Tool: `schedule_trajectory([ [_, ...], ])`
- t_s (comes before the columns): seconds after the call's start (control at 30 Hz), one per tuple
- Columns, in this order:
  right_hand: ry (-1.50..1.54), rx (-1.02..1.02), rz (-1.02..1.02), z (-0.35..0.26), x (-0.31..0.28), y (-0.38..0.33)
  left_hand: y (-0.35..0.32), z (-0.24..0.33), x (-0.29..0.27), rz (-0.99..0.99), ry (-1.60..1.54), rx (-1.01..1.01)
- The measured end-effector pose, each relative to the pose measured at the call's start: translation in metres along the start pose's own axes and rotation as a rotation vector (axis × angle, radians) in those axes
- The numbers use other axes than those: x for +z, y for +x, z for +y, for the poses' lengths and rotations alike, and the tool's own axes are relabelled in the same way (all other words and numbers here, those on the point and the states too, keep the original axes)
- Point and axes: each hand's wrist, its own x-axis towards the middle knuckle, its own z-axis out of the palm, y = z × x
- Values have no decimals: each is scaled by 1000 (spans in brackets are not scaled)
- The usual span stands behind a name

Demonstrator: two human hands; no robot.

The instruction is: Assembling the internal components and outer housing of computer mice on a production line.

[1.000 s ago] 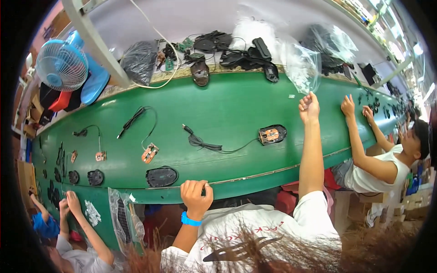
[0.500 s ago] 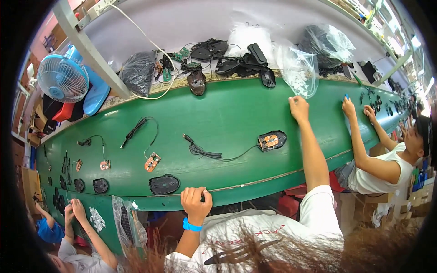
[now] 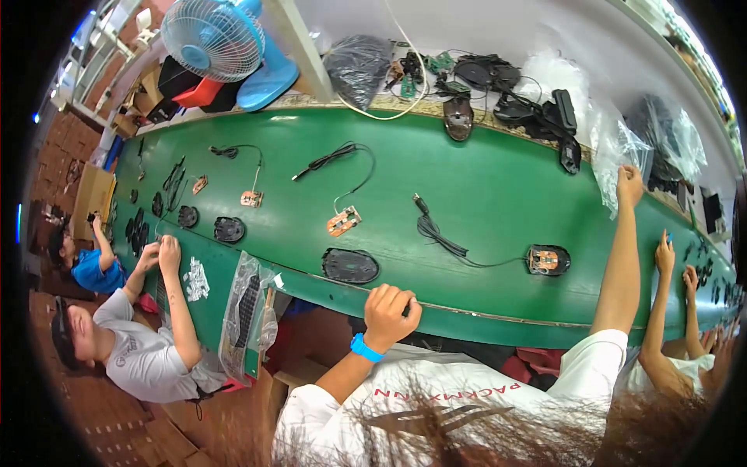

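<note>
My left hand (image 3: 391, 315) is curled closed at the near edge of the green belt (image 3: 467, 202); a bit of something dark shows by the thumb, too little to name. My right arm stretches to the far side, where my right hand (image 3: 629, 187) closes on the edge of a clear plastic bag (image 3: 611, 167) with small white parts in it. Between the hands lies an open black mouse shell with an orange circuit board (image 3: 548, 260), its black cable (image 3: 443, 237) running left. Nearer my left hand is a bare black mouse shell (image 3: 350, 265).
More boards with cables (image 3: 343, 221) and black shells (image 3: 229, 229) line the belt leftward. A ledge at the back holds a dark mouse cover (image 3: 458, 118), black parts and a blue fan (image 3: 214, 39). Co-workers sit at left (image 3: 148, 342) and right (image 3: 665, 358).
The view has swung left, so the belt and its parts appear further right. My right hand has moved up against the bag. My left hand stays closed at the belt's edge.
</note>
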Motion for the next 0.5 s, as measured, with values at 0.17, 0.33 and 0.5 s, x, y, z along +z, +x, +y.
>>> schedule_trajectory([
  [0.17,15,31,77,-3,1,-17,-2,-4,2,-4,-25,20],
  [0.33,464,37,-22,-23,-23,-51,0,-8,-1,-4,-60,32],
  [0.5,507,79,-239,-106,-54,-140,-2,-11,-17,42,-363,-104],
])
